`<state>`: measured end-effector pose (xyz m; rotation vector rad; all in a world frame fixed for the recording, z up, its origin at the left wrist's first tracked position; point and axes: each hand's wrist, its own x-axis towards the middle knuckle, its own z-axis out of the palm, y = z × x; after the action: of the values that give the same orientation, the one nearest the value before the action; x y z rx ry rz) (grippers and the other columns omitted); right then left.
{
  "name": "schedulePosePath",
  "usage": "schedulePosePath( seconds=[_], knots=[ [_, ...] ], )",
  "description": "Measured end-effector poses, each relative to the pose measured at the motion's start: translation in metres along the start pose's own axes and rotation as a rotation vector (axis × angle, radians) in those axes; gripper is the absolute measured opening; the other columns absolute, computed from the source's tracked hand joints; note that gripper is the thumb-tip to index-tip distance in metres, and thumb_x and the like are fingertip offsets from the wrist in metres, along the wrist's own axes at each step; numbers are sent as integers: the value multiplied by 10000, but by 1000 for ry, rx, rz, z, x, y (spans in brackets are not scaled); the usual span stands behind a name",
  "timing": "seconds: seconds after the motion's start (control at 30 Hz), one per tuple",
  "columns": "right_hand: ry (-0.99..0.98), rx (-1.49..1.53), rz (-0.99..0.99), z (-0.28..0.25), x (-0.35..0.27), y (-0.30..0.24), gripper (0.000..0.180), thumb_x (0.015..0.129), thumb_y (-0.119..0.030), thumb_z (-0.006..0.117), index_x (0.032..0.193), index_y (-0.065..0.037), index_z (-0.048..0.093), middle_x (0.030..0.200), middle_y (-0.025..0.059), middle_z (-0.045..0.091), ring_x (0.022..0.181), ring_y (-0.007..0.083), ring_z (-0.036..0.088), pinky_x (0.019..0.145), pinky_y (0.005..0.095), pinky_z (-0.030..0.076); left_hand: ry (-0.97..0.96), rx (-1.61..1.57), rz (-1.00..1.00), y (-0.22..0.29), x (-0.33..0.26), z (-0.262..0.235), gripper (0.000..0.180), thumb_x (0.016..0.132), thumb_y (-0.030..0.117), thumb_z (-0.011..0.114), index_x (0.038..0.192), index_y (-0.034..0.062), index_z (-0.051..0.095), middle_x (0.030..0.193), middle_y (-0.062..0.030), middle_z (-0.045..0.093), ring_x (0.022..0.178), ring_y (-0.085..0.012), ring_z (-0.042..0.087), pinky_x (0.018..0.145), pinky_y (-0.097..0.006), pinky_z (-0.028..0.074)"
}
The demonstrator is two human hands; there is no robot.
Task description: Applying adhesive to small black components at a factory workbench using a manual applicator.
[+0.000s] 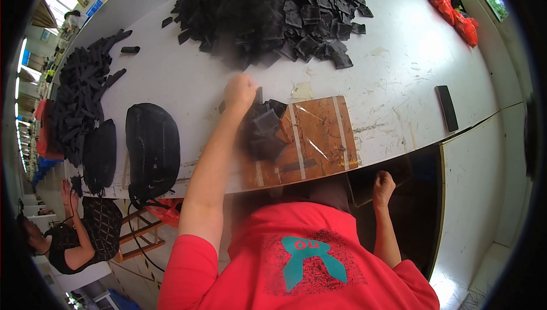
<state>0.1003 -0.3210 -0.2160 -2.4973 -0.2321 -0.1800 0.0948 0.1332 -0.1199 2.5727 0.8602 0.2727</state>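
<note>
My left hand [240, 95] is closed above the white table, just at the far left edge of a small heap of flat black pieces [266, 125]. What its fingers hold, if anything, cannot be made out. This heap lies partly on a brown board [319, 133] with strips of clear tape, at the table's near edge. Beyond the hand spreads a large pile of black square pieces [319, 14], blurred in part. My right hand [384, 187] is curled closed below the table edge, before a dark open space; its contents are hidden.
A black pouch [152, 148] and a pile of black strips [80, 88] lie at the left of the table [399, 71]. One black bar [447, 108] rests at the right. Red bags [453, 14] are at the far right. Another person [68, 241] sits at the left.
</note>
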Motion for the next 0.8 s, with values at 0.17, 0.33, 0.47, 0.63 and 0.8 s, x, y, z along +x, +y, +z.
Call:
schedulePosePath(
  seconds=[0.17,0.33,0.47,0.63,0.8],
  knots=[
    [-294,193,-103,-36,4,-98,37,738,-36,585,723,-5,573,693,152,564,632,296,566,566,366,438,194,-236,99,0,-23,-29,117,671,112,658,698,19,594,719,-139,588,632,-256,558,581,-333,437],
    [-577,602,-473,-47,4,-230,120,707,-54,641,802,-12,581,690,93,552,560,198,547,511,279,432,163,-784,31,7,-76,-84,66,727,58,643,727,9,598,704,-29,563,618,-96,510,568,-219,408],
    [-495,673,-509,-7,6,-298,274,710,-191,663,885,-12,550,758,116,551,611,271,556,526,340,456,63,-1124,-52,22,-124,-91,37,761,50,631,759,31,600,696,11,549,567,-49,453,522,-169,365],
    [-214,483,-695,18,2,-306,135,668,-97,659,684,-30,543,617,77,502,517,252,508,439,342,399,339,-1227,-222,40,-159,-66,153,794,40,573,930,0,517,761,-19,531,606,-64,475,554,-186,387],
    [-107,349,-857,18,0,-296,142,660,-89,653,655,-61,514,574,52,432,482,206,481,406,320,375,168,-1321,-362,49,-178,-75,105,805,97,564,869,17,544,712,0,542,585,-58,482,536,-175,378]
  ],
)
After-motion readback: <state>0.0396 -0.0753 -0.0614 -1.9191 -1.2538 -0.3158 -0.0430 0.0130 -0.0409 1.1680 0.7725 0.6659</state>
